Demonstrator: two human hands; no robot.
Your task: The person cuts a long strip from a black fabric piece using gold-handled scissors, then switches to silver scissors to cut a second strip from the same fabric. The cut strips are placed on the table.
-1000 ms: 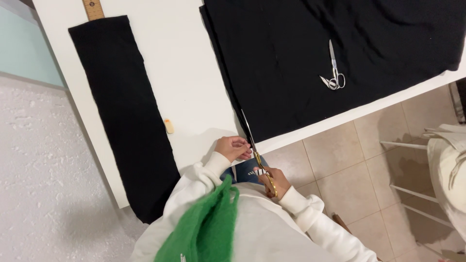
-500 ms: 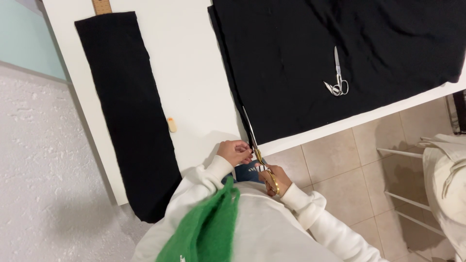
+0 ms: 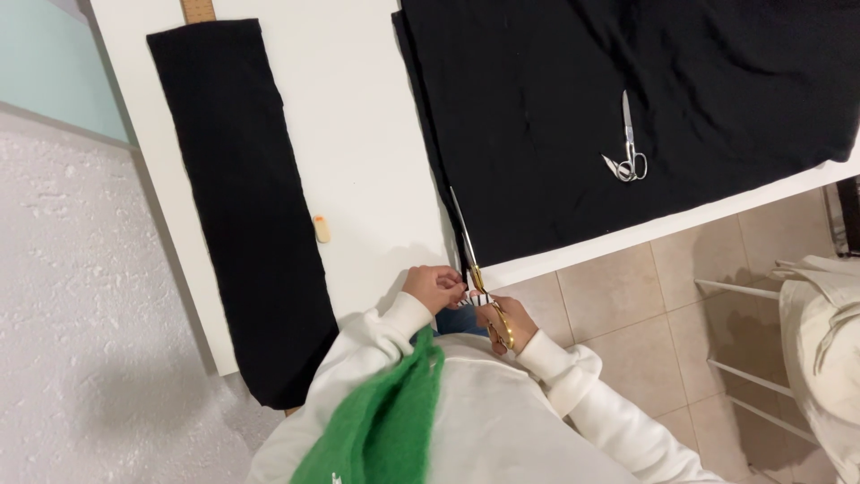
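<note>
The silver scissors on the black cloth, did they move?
No. The silver scissors lie at the same spot on the big black cloth, equally far from the table edge; only the camera shifted.

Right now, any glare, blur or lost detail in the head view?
Head view: sharp, evenly lit; soft shadow beside the long black strip; big black fabric swallows detail, only faint creases; silver scissors glint; gold-handled scissors in right hand stay legible.

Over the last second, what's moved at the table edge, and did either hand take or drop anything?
Little changed. The right hand still holds the gold-handled scissors, blades along the edge of the large black fabric; the left hand stays beside them at the table edge. Nothing was taken or let go. The slight overall shift looks like camera movement. The black strip, silver scissors and small chalk piece lie unmoved.
</note>
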